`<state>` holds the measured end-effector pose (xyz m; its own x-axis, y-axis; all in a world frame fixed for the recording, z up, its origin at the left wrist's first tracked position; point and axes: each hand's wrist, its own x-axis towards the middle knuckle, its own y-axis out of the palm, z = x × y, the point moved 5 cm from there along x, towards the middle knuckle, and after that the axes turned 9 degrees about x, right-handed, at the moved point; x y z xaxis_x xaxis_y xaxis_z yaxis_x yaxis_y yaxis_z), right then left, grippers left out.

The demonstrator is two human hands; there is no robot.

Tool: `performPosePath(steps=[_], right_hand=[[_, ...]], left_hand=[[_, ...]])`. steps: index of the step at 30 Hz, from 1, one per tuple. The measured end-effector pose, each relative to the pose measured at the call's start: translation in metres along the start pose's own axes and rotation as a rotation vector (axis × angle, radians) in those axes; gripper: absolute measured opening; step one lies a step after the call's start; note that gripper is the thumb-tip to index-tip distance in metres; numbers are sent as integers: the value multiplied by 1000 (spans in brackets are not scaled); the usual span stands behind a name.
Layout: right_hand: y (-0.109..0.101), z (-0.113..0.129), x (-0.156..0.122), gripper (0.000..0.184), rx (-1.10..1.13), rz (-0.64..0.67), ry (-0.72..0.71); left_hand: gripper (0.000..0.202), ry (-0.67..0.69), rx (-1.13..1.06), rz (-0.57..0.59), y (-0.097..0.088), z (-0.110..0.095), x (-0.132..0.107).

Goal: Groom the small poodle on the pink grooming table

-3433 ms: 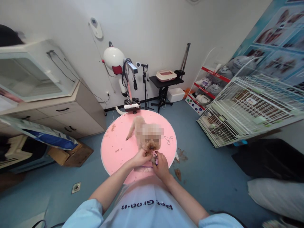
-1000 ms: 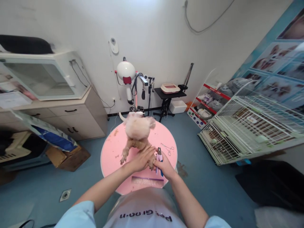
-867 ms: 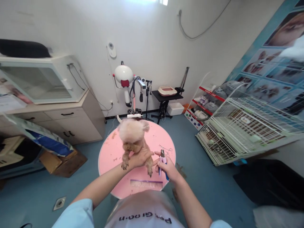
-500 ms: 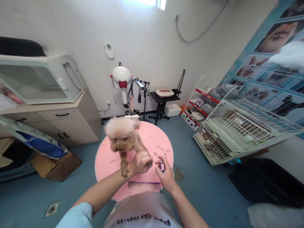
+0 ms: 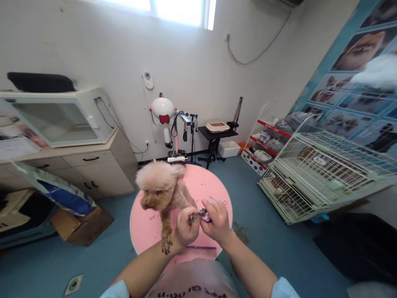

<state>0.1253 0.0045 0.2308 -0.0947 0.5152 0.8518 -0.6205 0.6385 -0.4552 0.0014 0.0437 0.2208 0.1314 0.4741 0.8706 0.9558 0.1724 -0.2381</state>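
A curly apricot poodle (image 5: pixel 158 188) is on the round pink table (image 5: pixel 141 234), its head turned to the left. My left hand (image 5: pixel 186 229) is closed round one of its front paws (image 5: pixel 193 217). The other front paw hangs over my left forearm. My right hand (image 5: pixel 217 221) grips a small pink-purple nail clipper (image 5: pixel 205 215), its metal head right at the held paw; whether it touches a nail I cannot tell. Behind my right hand, scissor-like forceps (image 5: pixel 212 198) are mostly hidden. A purple-backed comb (image 5: pixel 201 248) lies at the table's near edge.
Tufts of cut hair lie on the table and floor. A white dryer (image 5: pixel 163 108) on a stand is beyond the table. Wire cages (image 5: pixel 322 165) stand on the right; a cabinet (image 5: pixel 93 167) and a cardboard box (image 5: pixel 82 225) are on the left.
My right hand has moved left and up with the nail clipper, bringing it from apart to the held paw. The dog's head has turned further left. The view has tilted up.
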Motion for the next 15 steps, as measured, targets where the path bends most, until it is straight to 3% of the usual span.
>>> performPosePath(steps=[6, 15], right_hand=[[-6, 3, 2, 68, -33, -75, -54], [-7, 5, 4, 63, -92, -5, 20]], left_hand=[[10, -23, 32, -26, 0, -7, 8], [12, 13, 53, -15, -1, -2, 10]])
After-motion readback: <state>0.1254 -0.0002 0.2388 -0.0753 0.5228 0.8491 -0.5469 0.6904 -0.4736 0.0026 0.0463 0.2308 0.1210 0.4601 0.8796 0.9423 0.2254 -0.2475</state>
